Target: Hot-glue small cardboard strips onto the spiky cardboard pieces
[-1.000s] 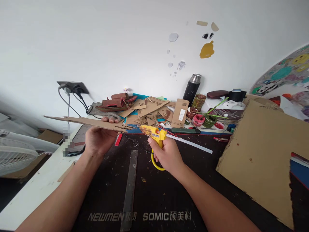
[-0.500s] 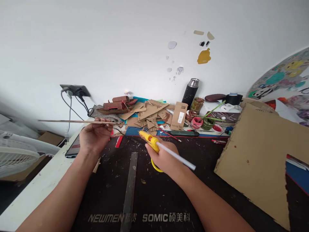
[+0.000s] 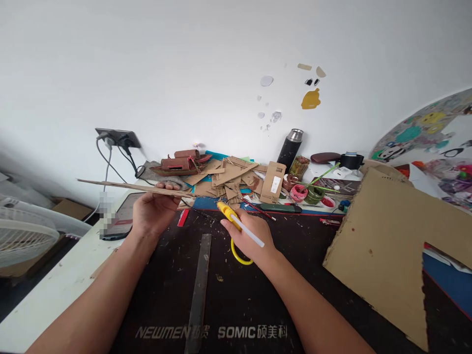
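Observation:
My left hand (image 3: 157, 211) grips a long, thin strip of cardboard (image 3: 123, 185), held up edge-on above the left part of the dark mat (image 3: 165, 295). In my right hand (image 3: 254, 231) is a yellow hot glue gun (image 3: 228, 212) with a white glue stick (image 3: 249, 232) poking out of its back. The gun's nozzle points away and to the left, toward the strip's right end; a gap shows between them. Below, a metal ruler (image 3: 201, 285) lies lengthwise on the mat between my forearms.
Cardboard scraps (image 3: 232, 179) pile up at the back beside a small brown model boat (image 3: 179, 164). Paint jars (image 3: 298, 193), a black thermos (image 3: 290, 152) and a green-handled cutter (image 3: 280, 208) stand or lie right of them. A large cardboard sheet (image 3: 376, 250) covers the right; a phone (image 3: 123, 216) lies left.
The cardboard strip has tilted, its left end now higher, and shifted right with my left hand. The glue gun has turned, so its stick looks shorter. The view has shifted slightly.

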Tool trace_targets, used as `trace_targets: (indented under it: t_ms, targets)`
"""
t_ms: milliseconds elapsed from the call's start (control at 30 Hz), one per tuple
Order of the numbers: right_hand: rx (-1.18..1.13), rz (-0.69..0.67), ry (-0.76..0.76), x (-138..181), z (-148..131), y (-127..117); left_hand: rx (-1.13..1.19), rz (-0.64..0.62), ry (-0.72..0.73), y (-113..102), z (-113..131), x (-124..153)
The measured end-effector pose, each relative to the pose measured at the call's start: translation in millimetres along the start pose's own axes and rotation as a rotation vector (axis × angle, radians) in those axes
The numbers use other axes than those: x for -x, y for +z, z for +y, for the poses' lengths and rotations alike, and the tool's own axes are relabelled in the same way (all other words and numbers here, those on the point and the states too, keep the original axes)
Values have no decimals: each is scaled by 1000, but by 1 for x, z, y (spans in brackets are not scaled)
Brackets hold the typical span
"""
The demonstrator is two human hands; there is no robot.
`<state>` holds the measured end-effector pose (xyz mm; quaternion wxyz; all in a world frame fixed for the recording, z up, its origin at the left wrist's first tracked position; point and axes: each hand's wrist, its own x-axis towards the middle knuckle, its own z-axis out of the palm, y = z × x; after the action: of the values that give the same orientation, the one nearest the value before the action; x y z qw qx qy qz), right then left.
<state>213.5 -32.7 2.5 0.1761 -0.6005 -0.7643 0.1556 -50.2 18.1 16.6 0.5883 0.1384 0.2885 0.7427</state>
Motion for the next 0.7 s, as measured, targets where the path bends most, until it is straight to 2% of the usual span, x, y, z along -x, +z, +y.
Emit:
trace_targets:
  t_ms: [400,700]
  targets:
    - [87,-24,-17,-1,-7,3,30,-50,-30,3,0,3]
    - [2,13,-92,4,0,6,36,-70,-27,-2,0,3]
